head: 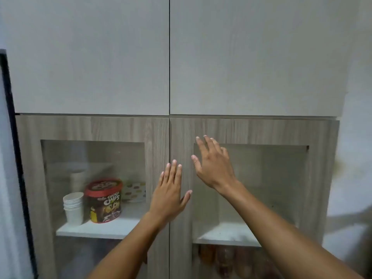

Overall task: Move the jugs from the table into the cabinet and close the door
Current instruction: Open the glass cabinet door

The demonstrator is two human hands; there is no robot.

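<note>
Pale upper panels fill the top of the view, and below them stands the cabinet with two wood-framed glass doors meeting at a centre seam. Behind the left door, on a white shelf, sit a stack of paper cups and, just right of it, a cereal tub. The left hand lies flat and spread across the seam, fingers straight, gripping nothing; whether its palm is truly touching the wood I cannot tell. The right hand is also spread and empty, fingers splayed, held up near the inner stile of the right door, seemingly just off the surface. Both doors look flush with each other, so the closing step appears all but done. To finish it well, I judge a steady push with flat palms near the seam is best, keeping pressure on the wooden frame and off the glass, until both edges line up. No jugs can be made out: the shelf behind the right door looks bare, and the blurred shapes low on the right, under that shelf, are too indistinct to name, so the jugs' place relative to either hand cannot be told.
</note>
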